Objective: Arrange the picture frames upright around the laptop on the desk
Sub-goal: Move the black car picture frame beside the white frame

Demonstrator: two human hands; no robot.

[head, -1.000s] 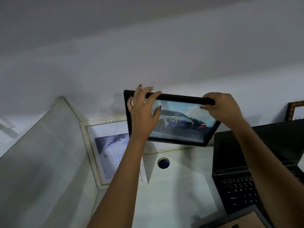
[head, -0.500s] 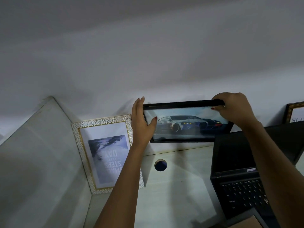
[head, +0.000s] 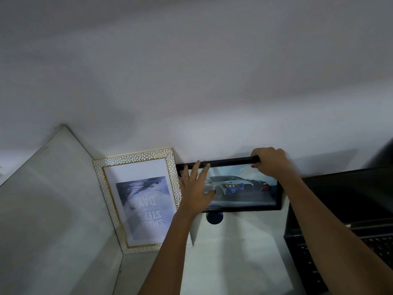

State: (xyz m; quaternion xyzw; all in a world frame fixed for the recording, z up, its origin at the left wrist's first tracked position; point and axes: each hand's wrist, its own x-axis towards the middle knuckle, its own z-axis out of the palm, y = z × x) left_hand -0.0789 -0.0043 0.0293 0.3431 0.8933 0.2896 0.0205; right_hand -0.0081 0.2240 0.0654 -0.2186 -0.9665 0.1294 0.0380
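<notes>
At the back of the desk (head: 234,248), I steady a black car-print frame (head: 242,188) against the wall (head: 191,92), between the white mosaic frame (head: 136,201) on my left and the open laptop (head: 350,209) on my right. The black frame stands on its long lower edge, top rail tipped back to the wall.

The chief risk, as I judge it, is the foot sliding forward once I let go: the desktop looks smooth, and the round cable hole (head: 214,218) sits directly in front of the lower edge (a slip there could drop that edge into the opening, or send the frame flat on its face). A second risk is at the left end, where the black frame's corner appears to meet the mosaic frame; a nudge could knock that one out of its lean. On the right, the frame's corner is near the laptop lid, though I cannot tell whether they touch.

My left hand (head: 195,188) lies flat and spread on the glass, fingertips reaching the top rail, thumb out across the picture, pressing rather than gripping. My right hand (head: 270,162) is curled over the top rail, closed on it from above, knuckles toward the wall. Both forearms reach straight out from below.
</notes>
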